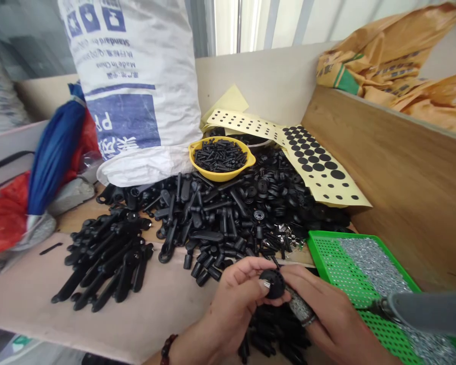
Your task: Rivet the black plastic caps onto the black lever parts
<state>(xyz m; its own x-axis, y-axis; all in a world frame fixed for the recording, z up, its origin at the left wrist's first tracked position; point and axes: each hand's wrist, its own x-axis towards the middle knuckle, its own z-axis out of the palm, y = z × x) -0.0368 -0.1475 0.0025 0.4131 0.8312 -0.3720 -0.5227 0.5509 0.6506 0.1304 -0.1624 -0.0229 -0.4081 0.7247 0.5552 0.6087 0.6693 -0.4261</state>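
Low in the view, right of centre, my left hand (237, 291) is closed on a round black part (275, 284), its thumb lying on the part's face beside a small shiny metal piece. My right hand (323, 299) is wrapped round a grey speckled handle (301, 307) close against the round part. What the far end of the handle touches is hidden by the fingers. Behind the hands lie short black knobs (203, 263) and small shiny metal clips (287, 234). More black parts (275, 329) show below the hands.
Black arms (106, 253) are piled at left. A yellow bowl (220, 175) holds black screws before a white sack (137, 66). Dotted sticker sheets (307, 157) lie at back right. Green trays (319, 253) of small metal pieces stand at right, with a grey tool (425, 310) over them.
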